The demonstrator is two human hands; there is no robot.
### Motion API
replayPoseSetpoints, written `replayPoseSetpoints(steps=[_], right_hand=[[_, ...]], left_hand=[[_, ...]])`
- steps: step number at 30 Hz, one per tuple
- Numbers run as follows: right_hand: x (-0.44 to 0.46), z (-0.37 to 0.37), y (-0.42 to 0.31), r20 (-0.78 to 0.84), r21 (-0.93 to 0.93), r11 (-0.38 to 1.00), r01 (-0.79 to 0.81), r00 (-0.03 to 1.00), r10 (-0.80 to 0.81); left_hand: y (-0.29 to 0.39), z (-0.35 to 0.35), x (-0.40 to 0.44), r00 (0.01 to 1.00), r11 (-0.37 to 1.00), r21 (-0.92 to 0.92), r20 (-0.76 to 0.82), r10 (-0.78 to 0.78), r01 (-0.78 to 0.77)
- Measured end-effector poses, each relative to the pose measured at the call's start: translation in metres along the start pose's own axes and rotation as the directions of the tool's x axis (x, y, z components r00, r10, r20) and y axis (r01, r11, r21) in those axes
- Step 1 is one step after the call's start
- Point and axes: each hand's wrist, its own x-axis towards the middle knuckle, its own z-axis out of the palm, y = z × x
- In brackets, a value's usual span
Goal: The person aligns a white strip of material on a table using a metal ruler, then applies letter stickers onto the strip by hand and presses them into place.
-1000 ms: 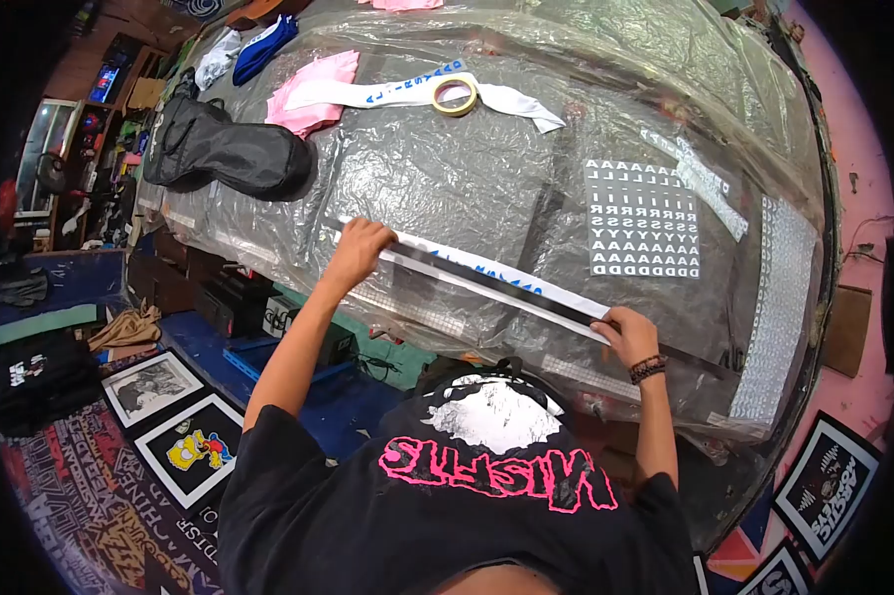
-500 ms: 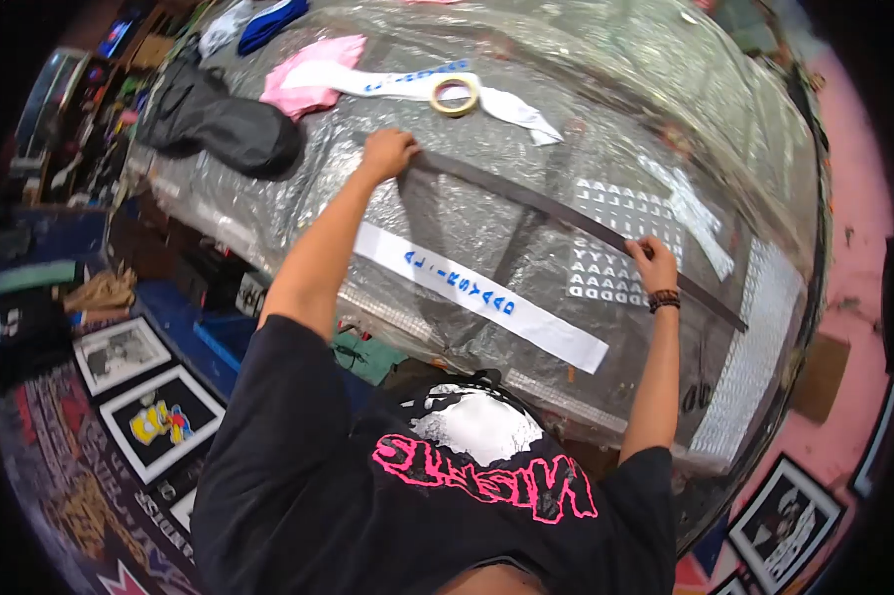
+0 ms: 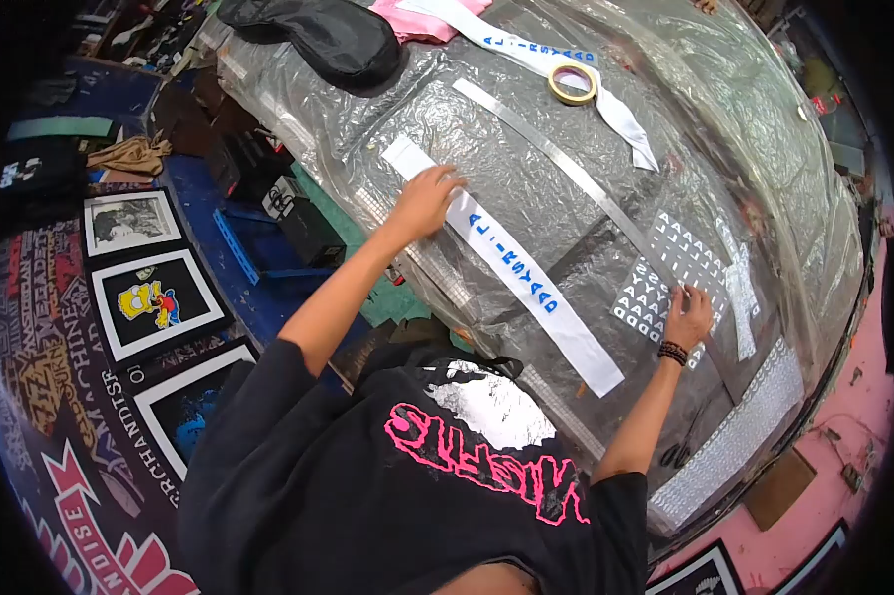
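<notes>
A white fabric strip point(image 3: 586, 347) with blue lettering lies slantwise on the plastic-covered table. Over its upper left part, my left hand point(image 3: 425, 203) has its fingers bent together at the strip's edge, and the strip's end shows beyond the hand. A long metal ruler point(image 3: 546, 146) rests flat further back, roughly parallel to the strip. My right hand point(image 3: 690, 315) is on the ruler's right part with its fingers apart, above the sheet of white letters point(image 3: 655, 283). Part of the ruler and some letters are hidden under this hand.
A roll of tape point(image 3: 572, 84) sits on a second lettered white strip point(image 3: 620, 117) at the back. A black bag point(image 3: 343, 50) and pink cloth point(image 3: 427, 20) lie far left. White scraps point(image 3: 740, 307) and a bubble-textured sheet point(image 3: 734, 436) are at the right, scissors point(image 3: 675, 454) nearby.
My left hand has left the ruler's far end and come down to the lettered strip. The ruler, tilted up before, now lies flat. My right hand remains at its right part. The view has turned.
</notes>
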Motion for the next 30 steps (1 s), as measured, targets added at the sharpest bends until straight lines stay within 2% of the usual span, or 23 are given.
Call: replayPoseSetpoints(steps=[1,2,4,5,6,7,8,9,11,17,25,28,30], right_hand=[[-0.007,-0.002,-0.007,-0.061,0.061,0.998,-0.021,0.998,0.024],[-0.022,0.002,-0.015,-0.016,0.138,0.988,-0.063,0.998,0.066],[-0.049,-0.013,-0.089,0.026,0.173,0.982,-0.071,0.997,0.067],[-0.073,0.002,-0.107,0.020,0.171,0.985,0.031,0.999,-0.035],[-0.088,-0.006,-0.142,0.175,0.209,0.978,-0.005,0.984,-0.032],[-0.106,-0.007,-0.167,0.246,0.152,0.988,0.035,0.967,-0.072],[-0.122,-0.004,-0.186,0.348,0.114,0.993,0.002,0.937,-0.042],[-0.134,-0.001,-0.200,0.337,0.096,0.995,-0.001,0.941,-0.032],[-0.155,0.004,-0.223,0.405,0.067,0.992,-0.111,0.911,0.075],[-0.184,0.006,-0.253,0.427,-0.055,0.978,-0.202,0.880,0.206],[-0.201,0.021,-0.256,0.367,-0.129,0.977,-0.169,0.907,0.205],[-0.202,0.021,-0.256,0.358,-0.122,0.976,-0.182,0.909,0.214],[-0.203,0.021,-0.257,0.349,-0.121,0.976,-0.178,0.913,0.210]], left_hand=[[-0.001,0.002,-0.022,0.998,1.000,0.011,0.057,0.002,-0.003],[0.006,0.001,-0.038,0.998,1.000,0.001,0.065,0.015,-0.015],[0.020,-0.001,-0.065,0.991,0.999,0.020,0.126,-0.042,0.039],[0.024,0.000,-0.072,0.991,1.000,0.009,0.131,-0.027,0.026],[0.029,0.003,-0.078,0.991,0.998,0.065,0.129,-0.020,0.012],[0.032,0.007,-0.080,0.993,0.993,0.118,0.120,-0.012,-0.003],[0.032,0.010,-0.081,0.983,0.990,0.139,0.180,-0.033,0.008],[0.033,0.014,-0.082,0.984,0.992,0.125,0.175,-0.014,-0.008],[0.033,0.019,-0.084,0.993,0.985,0.174,0.115,-0.016,-0.004],[0.020,0.037,-0.097,0.998,0.973,0.222,0.033,0.056,-0.062],[0.022,0.042,-0.098,0.997,0.979,0.191,-0.018,0.074,-0.070],[0.025,0.042,-0.098,0.998,0.974,0.219,-0.004,0.062,-0.060],[0.026,0.042,-0.096,0.997,0.963,0.266,0.071,0.026,-0.044]])
